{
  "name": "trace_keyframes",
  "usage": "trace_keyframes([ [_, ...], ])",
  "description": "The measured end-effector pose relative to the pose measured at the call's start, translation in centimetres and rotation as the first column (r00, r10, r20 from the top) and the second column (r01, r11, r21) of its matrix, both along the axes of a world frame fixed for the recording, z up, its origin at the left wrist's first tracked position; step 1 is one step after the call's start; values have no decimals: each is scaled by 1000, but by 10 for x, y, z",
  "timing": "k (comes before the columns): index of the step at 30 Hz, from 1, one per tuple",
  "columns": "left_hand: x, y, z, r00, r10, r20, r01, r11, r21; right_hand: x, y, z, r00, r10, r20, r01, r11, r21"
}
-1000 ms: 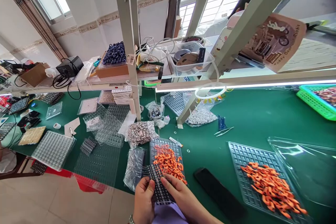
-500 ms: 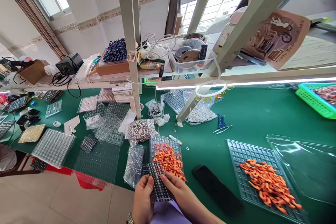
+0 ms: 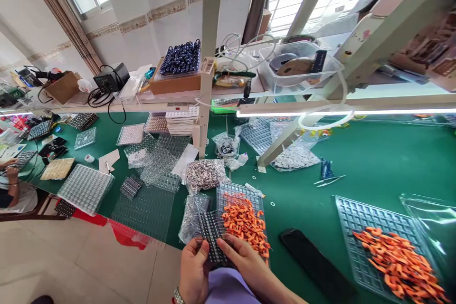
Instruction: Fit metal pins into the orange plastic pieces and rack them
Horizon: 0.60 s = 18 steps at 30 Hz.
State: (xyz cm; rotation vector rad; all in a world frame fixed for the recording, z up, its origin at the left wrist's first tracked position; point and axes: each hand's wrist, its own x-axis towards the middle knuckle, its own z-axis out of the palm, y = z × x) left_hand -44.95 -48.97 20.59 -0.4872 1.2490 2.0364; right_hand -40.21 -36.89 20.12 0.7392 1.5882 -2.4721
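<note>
Both of my hands hold a small black grid tray (image 3: 213,237) at the near edge of the green table (image 3: 356,161). My left hand (image 3: 194,270) grips its left side, with the thumb on top. My right hand (image 3: 245,266) pinches its right edge with fingers bent. Just beyond it lies a clear tray heaped with small orange parts (image 3: 245,221). A crumpled clear bag (image 3: 194,213) lies to the left of that tray.
A black phone (image 3: 315,266) lies right of my hands, and a second tray of orange parts (image 3: 399,256) further right. Clear blister trays (image 3: 85,187), a bag of silvery parts (image 3: 204,173) and tweezers (image 3: 327,180) cover the table. A shelf post (image 3: 206,57) rises ahead. Another person's arm (image 3: 12,180) shows far left.
The view has swung left and dipped, so everything shifted right in frame. My hands keep the same hold on the black grid tray. Another person's arm has come into view at far left.
</note>
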Motion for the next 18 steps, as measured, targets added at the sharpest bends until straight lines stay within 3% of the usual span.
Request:
trace_keyframes([
  [9, 1, -33, -21, 991, 102, 83, -102, 995, -8, -7, -32, -14, 998, 58, 31, -56, 997, -53],
  [18, -8, -46, -31, 980, 66, 186, -66, 998, -3, -12, -50, -20, 997, 24, 69, -15, 993, -120],
])
